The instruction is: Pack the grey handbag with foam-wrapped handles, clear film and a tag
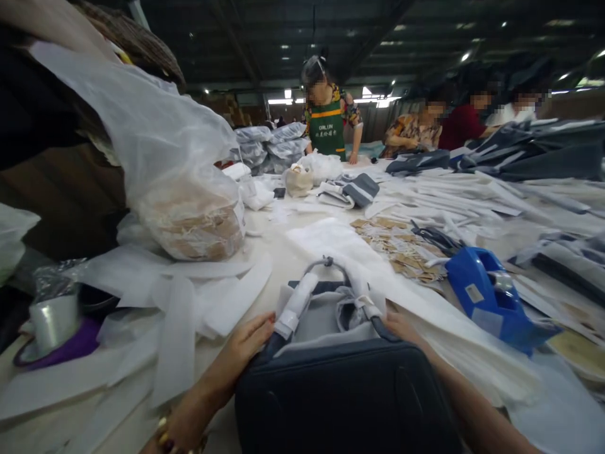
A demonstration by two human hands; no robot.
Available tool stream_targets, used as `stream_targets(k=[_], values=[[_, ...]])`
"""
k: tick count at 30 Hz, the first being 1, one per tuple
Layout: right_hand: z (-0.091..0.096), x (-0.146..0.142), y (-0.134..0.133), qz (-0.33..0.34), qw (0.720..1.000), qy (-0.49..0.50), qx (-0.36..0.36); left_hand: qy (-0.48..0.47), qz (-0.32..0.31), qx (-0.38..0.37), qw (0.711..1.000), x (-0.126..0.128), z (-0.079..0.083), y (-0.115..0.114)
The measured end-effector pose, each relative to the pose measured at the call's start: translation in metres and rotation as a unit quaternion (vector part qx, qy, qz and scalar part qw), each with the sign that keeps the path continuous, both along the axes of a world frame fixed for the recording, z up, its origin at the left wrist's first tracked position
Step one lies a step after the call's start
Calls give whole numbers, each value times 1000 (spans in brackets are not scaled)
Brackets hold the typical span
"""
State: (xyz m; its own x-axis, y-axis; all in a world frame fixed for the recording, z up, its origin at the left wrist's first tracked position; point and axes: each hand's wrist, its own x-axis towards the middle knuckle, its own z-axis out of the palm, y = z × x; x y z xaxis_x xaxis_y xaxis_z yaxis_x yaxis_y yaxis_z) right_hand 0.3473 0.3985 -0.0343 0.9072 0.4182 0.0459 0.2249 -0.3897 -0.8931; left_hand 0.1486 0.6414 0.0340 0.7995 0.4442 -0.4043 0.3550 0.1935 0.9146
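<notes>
A dark navy handbag (340, 397) stands in front of me, its top facing up and away. White wrapping covers parts of its handles (297, 307), and pale filling shows in its mouth. My left hand (243, 350) holds the bag's left upper side, fingers together along the edge, with a beaded bracelet at the wrist. On the opposite side my right hand (409, 334) grips the upper right edge; its fingertips are hidden behind the bag. White foam sheet (331, 243) lies just beyond the handles.
A blue tape dispenser (491, 296) stands right, near a pile of brown tags (397, 246). At left are a large plastic bag (189, 214) of brown pieces, white strips (174, 340) and a clear roll (54, 321). Several people work across the table, one in a green apron (328, 129).
</notes>
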Motion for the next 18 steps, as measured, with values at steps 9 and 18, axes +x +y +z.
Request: stream_targets(k=[9,18], values=[[11,1,-4,-36,995,93,12,-48,73,160,983,55,-14,18],[13,7,15,-4,996,39,-76,48,24,239,970,83,-40,6]])
